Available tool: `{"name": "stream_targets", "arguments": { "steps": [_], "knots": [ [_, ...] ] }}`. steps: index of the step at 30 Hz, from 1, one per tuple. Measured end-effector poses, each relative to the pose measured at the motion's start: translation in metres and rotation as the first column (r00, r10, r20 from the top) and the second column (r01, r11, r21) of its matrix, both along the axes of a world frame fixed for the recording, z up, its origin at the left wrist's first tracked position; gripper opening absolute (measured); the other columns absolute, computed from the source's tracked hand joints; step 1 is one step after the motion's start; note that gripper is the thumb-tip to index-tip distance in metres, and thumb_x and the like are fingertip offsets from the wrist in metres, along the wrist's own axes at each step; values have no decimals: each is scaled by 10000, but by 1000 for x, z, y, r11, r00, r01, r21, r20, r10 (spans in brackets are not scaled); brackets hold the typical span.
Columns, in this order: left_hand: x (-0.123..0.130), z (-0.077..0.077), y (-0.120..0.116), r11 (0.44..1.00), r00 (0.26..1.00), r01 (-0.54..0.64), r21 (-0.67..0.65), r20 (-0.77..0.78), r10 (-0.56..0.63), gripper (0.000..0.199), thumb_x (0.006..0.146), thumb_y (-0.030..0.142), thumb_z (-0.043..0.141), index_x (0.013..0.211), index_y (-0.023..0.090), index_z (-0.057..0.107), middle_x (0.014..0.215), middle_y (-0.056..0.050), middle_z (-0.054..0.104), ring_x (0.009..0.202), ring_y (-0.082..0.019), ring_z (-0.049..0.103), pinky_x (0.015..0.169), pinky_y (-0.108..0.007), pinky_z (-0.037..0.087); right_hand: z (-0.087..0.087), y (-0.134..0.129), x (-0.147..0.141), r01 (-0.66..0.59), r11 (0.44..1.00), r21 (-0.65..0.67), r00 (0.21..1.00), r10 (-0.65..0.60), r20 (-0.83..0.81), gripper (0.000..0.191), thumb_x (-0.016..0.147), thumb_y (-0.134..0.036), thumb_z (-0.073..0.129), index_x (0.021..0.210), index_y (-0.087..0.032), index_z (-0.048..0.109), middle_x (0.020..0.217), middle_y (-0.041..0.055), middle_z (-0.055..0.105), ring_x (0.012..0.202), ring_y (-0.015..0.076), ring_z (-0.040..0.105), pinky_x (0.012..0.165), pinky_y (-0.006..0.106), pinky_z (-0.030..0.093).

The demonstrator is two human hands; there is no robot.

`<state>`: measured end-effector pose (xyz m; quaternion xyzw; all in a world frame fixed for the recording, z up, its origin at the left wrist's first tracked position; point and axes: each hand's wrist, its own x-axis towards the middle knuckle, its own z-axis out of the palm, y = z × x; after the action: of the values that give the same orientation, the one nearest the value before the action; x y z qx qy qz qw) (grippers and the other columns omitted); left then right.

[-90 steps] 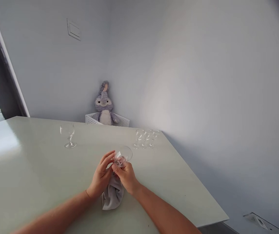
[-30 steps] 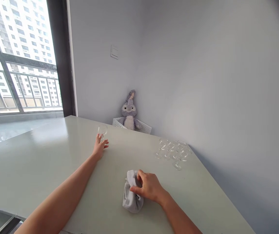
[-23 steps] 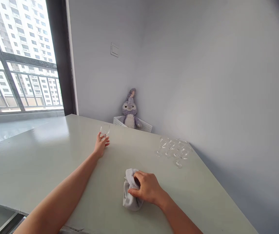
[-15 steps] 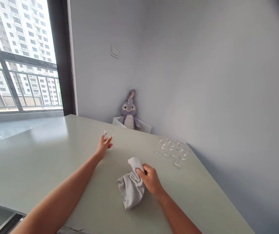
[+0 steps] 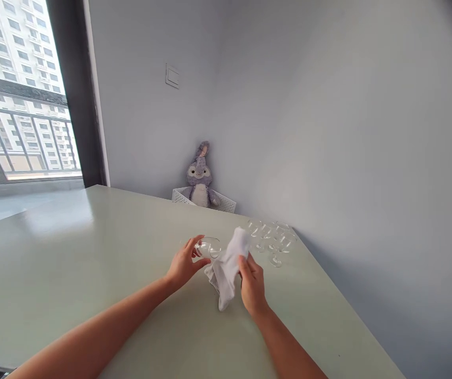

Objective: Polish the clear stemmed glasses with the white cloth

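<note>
A clear stemmed glass [image 5: 211, 247] is tilted on its side in the air, its bowl toward the right. My left hand [image 5: 186, 262] holds it near the base, with the fingers curled round it. A pale grey-white cloth [image 5: 228, 268] hangs from my right hand [image 5: 253, 281], pinched between thumb and fingers, close beside the glass's rim. Several more clear stemmed glasses [image 5: 275, 243] stand upright in a group beyond my right hand, near the table's far right edge.
The pale green table [image 5: 131, 231] runs to the grey wall's corner. Behind its far edge a purple plush rabbit [image 5: 199, 181] sits in a white perforated basket [image 5: 226, 204]. A light switch [image 5: 173, 77] is on the wall, and a window with a railing is at the left.
My left hand has brought the glass from upright farther back to tilted near the cloth. My right hand has raised the cloth. The view has turned slightly to the right.
</note>
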<state>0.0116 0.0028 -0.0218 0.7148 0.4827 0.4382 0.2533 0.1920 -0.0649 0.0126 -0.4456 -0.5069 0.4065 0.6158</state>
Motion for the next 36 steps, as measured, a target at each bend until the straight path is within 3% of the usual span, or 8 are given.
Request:
{"name": "stream_targets", "arguments": {
  "steps": [6,11,17,22,26,29,32,36],
  "knots": [
    [2,9,-8,977,995,1,214,-95,20,520,719,187,552,1208,313,429,1118,-25,514,811,-143,544,685,-269,454,3,-15,-14,-298,954,-32,894,291,341,445,853,-488,409,1216,-235,456,869,67,587,691,171,545,609,293,443],
    [2,9,-11,936,966,55,347,-257,39,514,725,250,603,1210,308,442,1148,-47,504,801,-158,557,726,-312,451,-15,-6,-9,-334,927,-173,821,376,430,389,849,-497,421,1050,-177,513,616,0,572,570,142,558,547,267,446],
    [8,9,-18,907,939,195,372,-339,-63,488,764,226,547,1233,302,437,1149,-61,518,833,-169,566,695,-290,451,-21,3,-13,-369,888,-274,895,419,152,429,742,-544,555,905,-149,594,608,20,615,556,149,612,522,257,473],
    [5,17,-15,878,892,240,414,-451,-31,439,810,309,523,1242,318,450,1249,-73,482,939,-225,537,815,-373,413,-10,6,-13,-409,861,-302,892,308,-330,436,742,-570,540,827,-143,566,472,4,584,394,127,540,445,243,432],
    [-2,21,-9,909,901,272,314,-416,-126,405,822,383,500,1222,318,483,1202,-72,513,837,-189,538,785,-351,420,-2,1,-10,-468,826,-316,848,320,-422,415,775,-565,497,818,-157,557,465,-5,582,382,111,522,448,229,421],
    [-6,21,-7,931,921,357,79,-193,-337,511,794,461,515,1267,288,432,1016,-63,566,626,-115,508,635,-279,447,2,-6,-10,-456,854,-250,890,435,-137,408,766,-526,541,907,-145,576,618,30,643,519,148,604,553,279,483],
    [-3,20,-9,822,845,533,-200,73,-530,550,798,478,494,1286,243,398,914,-48,559,508,-72,466,503,-236,437,1,-7,-9,-361,917,-167,907,387,165,384,760,-485,572,965,-161,593,709,18,641,565,147,625,620,296,500],
    [10,16,-20,900,903,428,-83,76,-423,533,819,417,477,1316,278,347,1066,-82,513,692,-126,554,611,-284,485,-3,1,-7,-292,926,-238,957,281,-77,380,770,-511,547,829,-138,585,551,8,601,455,136,585,507,263,479]
  ]
}}
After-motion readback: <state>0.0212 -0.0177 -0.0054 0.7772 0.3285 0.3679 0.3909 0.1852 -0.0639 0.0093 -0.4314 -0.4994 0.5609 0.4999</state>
